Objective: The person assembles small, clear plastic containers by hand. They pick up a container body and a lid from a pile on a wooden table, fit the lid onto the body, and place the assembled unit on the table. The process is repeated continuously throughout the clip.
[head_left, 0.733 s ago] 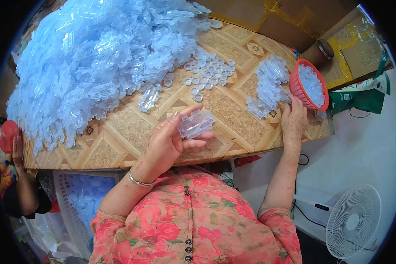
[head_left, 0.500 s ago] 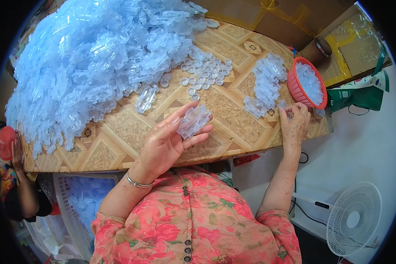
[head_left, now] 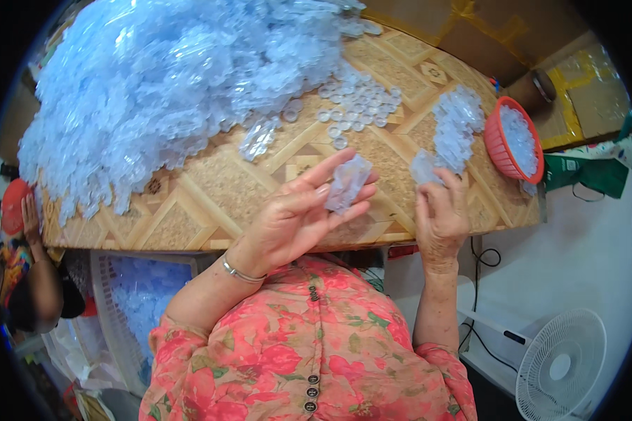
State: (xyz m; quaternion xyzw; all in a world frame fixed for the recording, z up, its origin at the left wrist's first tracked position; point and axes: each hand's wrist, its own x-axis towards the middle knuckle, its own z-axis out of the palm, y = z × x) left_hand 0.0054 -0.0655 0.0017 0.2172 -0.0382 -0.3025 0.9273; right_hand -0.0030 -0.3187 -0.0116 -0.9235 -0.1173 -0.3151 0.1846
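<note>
left hand [head_left: 291,217], fingers spread, carries clear, blocky plastic bits [head_left: 348,182]; right hand [head_left: 443,219], pinch unclear, seems to gather a clear, flat plastic piece [head_left: 425,167], needing care next.

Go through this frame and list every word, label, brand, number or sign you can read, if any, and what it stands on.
No text can be read here.
Green bag: small pale mark, too small to read.
Clear plastic pieces in the left hand: no lettering can be made out.
Fan: no legible label.
</note>
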